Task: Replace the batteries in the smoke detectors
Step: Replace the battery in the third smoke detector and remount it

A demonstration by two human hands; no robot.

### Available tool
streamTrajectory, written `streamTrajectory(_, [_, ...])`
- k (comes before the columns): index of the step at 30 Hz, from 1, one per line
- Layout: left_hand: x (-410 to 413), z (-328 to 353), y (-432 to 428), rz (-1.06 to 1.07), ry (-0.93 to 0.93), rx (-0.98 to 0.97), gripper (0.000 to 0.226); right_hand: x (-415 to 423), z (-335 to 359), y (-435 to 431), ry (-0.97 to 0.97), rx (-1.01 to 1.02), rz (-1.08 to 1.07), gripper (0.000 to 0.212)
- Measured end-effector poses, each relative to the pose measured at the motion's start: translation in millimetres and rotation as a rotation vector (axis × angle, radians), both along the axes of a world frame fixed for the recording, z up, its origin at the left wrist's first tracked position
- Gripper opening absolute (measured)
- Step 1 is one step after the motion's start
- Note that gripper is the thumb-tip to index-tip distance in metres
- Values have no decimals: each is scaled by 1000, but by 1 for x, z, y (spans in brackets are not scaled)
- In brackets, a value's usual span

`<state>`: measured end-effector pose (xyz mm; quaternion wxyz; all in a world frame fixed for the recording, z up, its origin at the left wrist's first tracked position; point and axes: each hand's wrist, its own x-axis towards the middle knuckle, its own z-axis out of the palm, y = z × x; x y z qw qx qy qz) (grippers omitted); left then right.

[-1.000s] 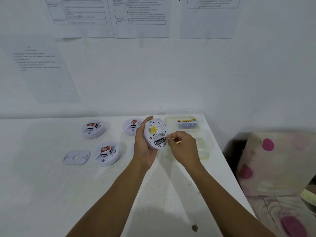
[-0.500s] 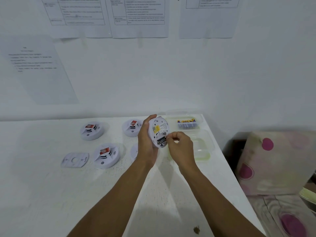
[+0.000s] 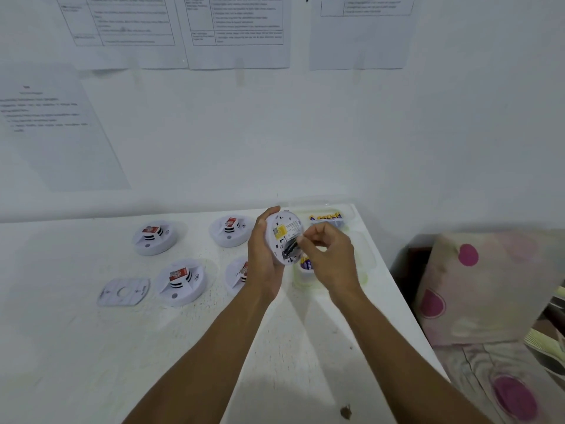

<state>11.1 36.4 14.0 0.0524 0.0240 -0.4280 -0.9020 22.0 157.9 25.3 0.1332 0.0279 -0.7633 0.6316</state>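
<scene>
Looked down on a white, scuffed tabletop (image 3: 91, 347) pushed against a white wall (image 3: 305, 133), with printed sheets (image 3: 238, 26) taped high across it. Held the open smoke detector (image 3: 282, 232) on edge above the far right of the tabletop, clear of the surface, back side turned rightward, yellow label (image 3: 280, 231) showing. Had the left hand (image 3: 264, 258) wrapped round its rim, grip clamped on the housing, thumb over the top edge. Had the right hand (image 3: 330, 258) at the battery bay, grip closed, thumb and forefinger pinched on the upper end of the black battery (image 3: 289, 247) lying slantwise there; too blurred to tell more.

Saw four more units lying on the tabletop to the left, each topped with a red tag: far-left detector (image 3: 154, 237), far-middle detector (image 3: 230, 231), near detector (image 3: 182, 281), and a fourth detector (image 3: 237, 275) half hidden behind the left wrist. Noted a flat mounting plate (image 3: 123, 292) left of the near detector, apart from it. Found a clear tray (image 3: 351, 214) holding a row of batteries (image 3: 325, 217) at the far right corner, just behind the held unit, and a second clear tray (image 3: 367, 258) largely blocked by the right hand. Glimpsed a purple-and-yellow battery (image 3: 306, 264) under the right palm; could not tell whether held or lying in that tray. Spotted a dark speck (image 3: 345, 411) near the tabletop's front edge and a pink-dotted cushion (image 3: 477, 286) off to the right, past the edge.
</scene>
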Motion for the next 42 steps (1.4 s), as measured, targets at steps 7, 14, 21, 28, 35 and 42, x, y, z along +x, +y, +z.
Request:
streamTrajectory(7, [-6,-3,-6,-12,3,26,30,-56,2,76,-82,782,53,8])
streamTrajectory(14, [-7,-7,-1,-9,-19,17,36,-74,-14,72,-92,1304,114,20])
streamTrajectory(21, [-15,-10,-8,1,-28,30,30,-80,-18,72,-109,1260,120,16])
streamTrajectory(28, [-31,-7,-20,-3,-26,34,29,-121,15,69,-32,808,79,5])
streamTrajectory(35, [-48,-4,-31,1,0,-9,42,-185,14,43,-207,954,189,6])
streamTrajectory(42, [-66,-10,-42,4,-19,-8,38,-210,-5,14,-282,1149,101,13])
